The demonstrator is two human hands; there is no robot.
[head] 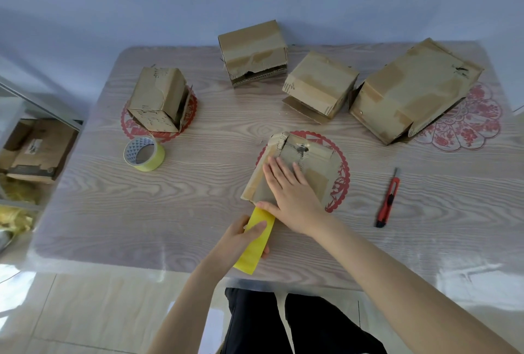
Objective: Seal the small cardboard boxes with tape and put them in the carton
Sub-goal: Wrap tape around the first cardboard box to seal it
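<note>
A small worn cardboard box (pixel 312 163) lies at the table's middle on a red paper-cut mat. My right hand (pixel 289 194) presses flat on its top, fingers straight. A strip of yellow tape (pixel 255 243) runs from the box's near edge toward me. My left hand (pixel 241 240) pinches that strip, thumb on top. The yellow tape roll (pixel 144 153) stands to the left. Three more small boxes sit further back: one at the left (pixel 158 98), one at the back centre (pixel 252 51), one right of centre (pixel 320 84). The larger carton (pixel 411 92) lies on its side at the right.
A red utility knife (pixel 388 200) lies right of the box I press. The wood-grain table (pixel 170 211) has a clear cover. A shelf (pixel 37 149) with cardboard and yellow material stands at the left. A wall is close behind the table.
</note>
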